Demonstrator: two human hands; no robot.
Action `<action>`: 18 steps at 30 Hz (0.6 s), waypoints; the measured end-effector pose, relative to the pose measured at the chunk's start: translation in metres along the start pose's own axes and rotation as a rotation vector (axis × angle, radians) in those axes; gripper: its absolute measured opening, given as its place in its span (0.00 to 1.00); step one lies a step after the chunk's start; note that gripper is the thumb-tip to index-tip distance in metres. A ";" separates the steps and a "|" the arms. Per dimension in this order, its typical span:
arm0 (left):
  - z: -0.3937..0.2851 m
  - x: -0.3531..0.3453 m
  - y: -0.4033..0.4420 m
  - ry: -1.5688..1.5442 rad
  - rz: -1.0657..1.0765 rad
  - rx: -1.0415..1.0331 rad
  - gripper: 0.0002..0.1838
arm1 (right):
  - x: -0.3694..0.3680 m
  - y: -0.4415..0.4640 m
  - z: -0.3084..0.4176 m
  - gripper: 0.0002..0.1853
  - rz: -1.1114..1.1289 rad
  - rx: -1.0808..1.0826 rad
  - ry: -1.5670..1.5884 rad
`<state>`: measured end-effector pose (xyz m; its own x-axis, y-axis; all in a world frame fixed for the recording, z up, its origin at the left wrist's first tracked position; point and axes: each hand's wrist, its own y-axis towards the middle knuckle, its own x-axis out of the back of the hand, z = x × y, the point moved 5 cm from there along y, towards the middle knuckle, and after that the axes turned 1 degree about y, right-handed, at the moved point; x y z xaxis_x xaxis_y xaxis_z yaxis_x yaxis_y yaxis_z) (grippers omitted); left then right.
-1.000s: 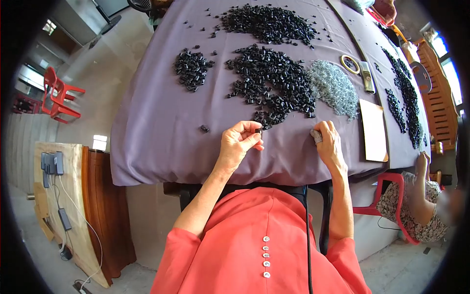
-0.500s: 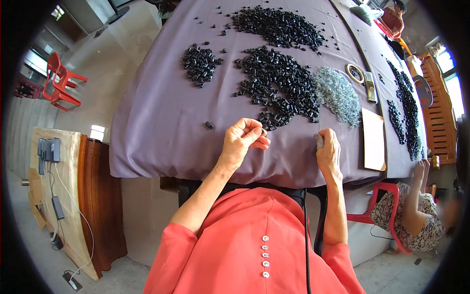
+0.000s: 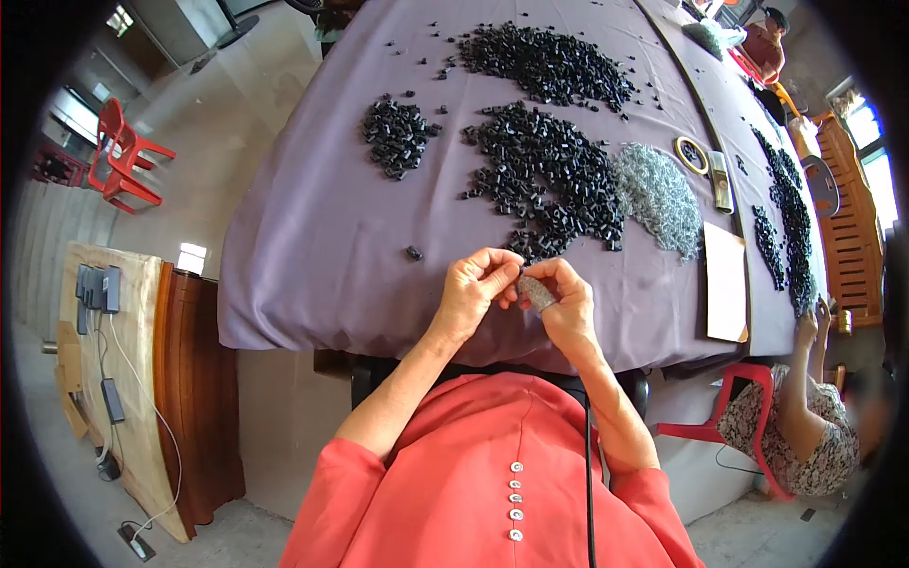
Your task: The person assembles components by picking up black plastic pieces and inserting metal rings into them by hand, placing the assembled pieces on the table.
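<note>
My left hand (image 3: 476, 292) is closed in a pinch on a small black piece, mostly hidden by the fingertips. Fingertips meeting it, my right hand (image 3: 565, 305) is closed too, with a grey wrap (image 3: 537, 293) on one finger; what it grips is too small to make out. Just beyond the hands lies a pile of black pieces (image 3: 544, 180), with a heap of small clear or silvery pieces (image 3: 656, 196) against its right side. A smaller black pile (image 3: 396, 137) is at the left, and a few black pieces (image 3: 414, 253) lie nearer my left hand.
The purple cloth (image 3: 312, 218) bears another black pile (image 3: 549, 62), a tape roll (image 3: 691, 155), a bottle-like object (image 3: 721, 183) and a pale card (image 3: 725, 284). At the right, a person (image 3: 805, 417) sits on a red chair. A wooden cabinet (image 3: 194, 398) stands left.
My right hand has moved left from the cloth beside the clear heap to meet my left hand at the fingertips. The view has shifted slightly.
</note>
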<state>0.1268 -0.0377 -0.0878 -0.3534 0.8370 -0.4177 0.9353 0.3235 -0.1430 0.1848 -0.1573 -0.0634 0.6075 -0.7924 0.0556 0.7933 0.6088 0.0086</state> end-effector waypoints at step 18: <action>0.001 -0.006 -0.003 -0.042 0.189 0.138 0.07 | 0.007 0.001 -0.006 0.07 0.103 0.006 0.231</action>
<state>0.1260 -0.0441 -0.0856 -0.1732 0.8570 -0.4853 0.9791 0.0967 -0.1787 0.1903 -0.1626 -0.0688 0.6790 -0.7134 -0.1732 0.7267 0.6866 0.0205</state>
